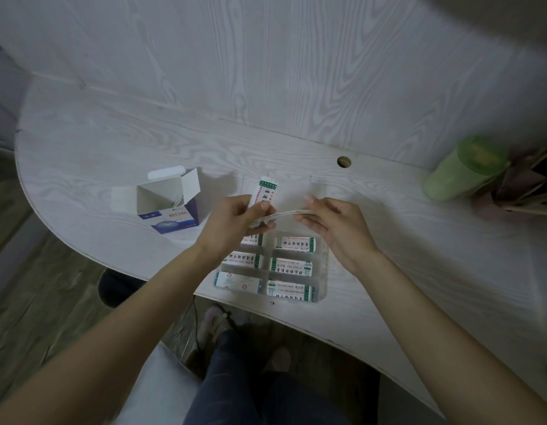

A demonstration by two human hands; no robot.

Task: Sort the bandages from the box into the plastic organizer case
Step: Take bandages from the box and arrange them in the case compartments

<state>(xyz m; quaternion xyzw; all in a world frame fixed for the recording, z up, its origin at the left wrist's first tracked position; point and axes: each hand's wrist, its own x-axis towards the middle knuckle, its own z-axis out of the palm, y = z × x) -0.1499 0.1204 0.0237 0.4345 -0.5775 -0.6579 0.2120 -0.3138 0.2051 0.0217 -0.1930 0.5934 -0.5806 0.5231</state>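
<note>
Fingers of left hand [235, 219] and right hand [333, 222] pinching bandages [266, 191] above organizer case [322, 271].

Above a clear organizer case [322, 271] on the pale wooden table [112, 154], the left hand [232, 219] pinches one upright bandage [264, 191] and one end of a flat stack [281, 214]; the right hand [336, 222] pinches the other end. Bandages fill the case's compartments. An open box [169, 200] sits left, a green cup [462, 170] right.

A home desk corner or small office nook: a pale wood-grain bench [388, 240] with a round cable hole [344, 161], matching wall panelling [296, 72], wood-look floor [51, 302], and a green lidded cup [462, 170] beside it.
</note>
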